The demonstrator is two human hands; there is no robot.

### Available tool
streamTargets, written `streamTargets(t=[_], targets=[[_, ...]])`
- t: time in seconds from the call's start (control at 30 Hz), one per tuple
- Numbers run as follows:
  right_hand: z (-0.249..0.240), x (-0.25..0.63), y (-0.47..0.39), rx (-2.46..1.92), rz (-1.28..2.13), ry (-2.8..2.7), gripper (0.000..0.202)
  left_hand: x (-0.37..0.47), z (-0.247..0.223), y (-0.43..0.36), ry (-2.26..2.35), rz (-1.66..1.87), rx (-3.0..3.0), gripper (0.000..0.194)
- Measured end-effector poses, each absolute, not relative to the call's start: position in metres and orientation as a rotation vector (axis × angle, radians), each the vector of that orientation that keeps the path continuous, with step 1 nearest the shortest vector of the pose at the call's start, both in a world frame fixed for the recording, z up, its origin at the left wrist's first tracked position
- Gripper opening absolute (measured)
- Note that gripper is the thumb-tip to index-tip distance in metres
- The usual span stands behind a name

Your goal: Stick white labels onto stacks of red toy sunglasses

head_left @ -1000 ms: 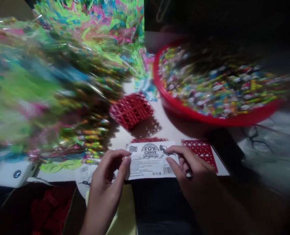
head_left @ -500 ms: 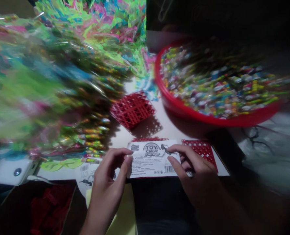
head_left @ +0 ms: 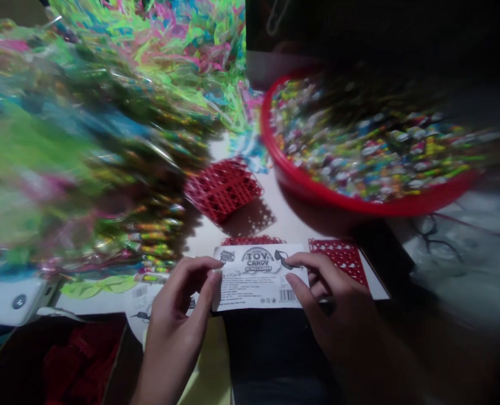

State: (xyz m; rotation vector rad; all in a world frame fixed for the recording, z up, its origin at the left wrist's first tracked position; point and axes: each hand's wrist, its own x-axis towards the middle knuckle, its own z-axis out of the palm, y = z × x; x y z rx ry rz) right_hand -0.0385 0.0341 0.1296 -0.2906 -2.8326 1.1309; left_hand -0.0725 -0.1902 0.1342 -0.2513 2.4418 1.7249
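A white printed label (head_left: 258, 281) reading "TOY CANDY SUNGLASSES" is held level near the table's front edge. My left hand (head_left: 186, 304) pinches its left end between thumb and index finger. At the right end, my right hand (head_left: 330, 292) holds it the same way, thumb below and index finger above, with the other fingers curled behind. Behind the label's top edge shows a strip of red lattice. A red lattice basket (head_left: 222, 188) lies tilted on the white table farther back. To the right of my right hand is another red lattice piece (head_left: 345, 261).
A large red basin (head_left: 284, 166) full of small wrapped candies stands at the back right. Bagged candy tubes and colourful plastic (head_left: 106, 140) pile up at the left. A white phone (head_left: 19, 301), green glasses (head_left: 93, 288) and a box with red pieces (head_left: 83, 360) are at lower left.
The whole view has shifted slightly, so most things appear a little farther left. The label's lower edge has come slightly lower, still pinched at both ends.
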Motion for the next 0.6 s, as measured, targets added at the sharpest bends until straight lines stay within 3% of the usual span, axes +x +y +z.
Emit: streamTargets(t=[0.6], targets=[[0.1264,-0.0359,0.0278,-0.308,1.093,-2.838,0.020,-0.0777,0.1337,-0.1919,2.404,1.753,-0.265,0.010]])
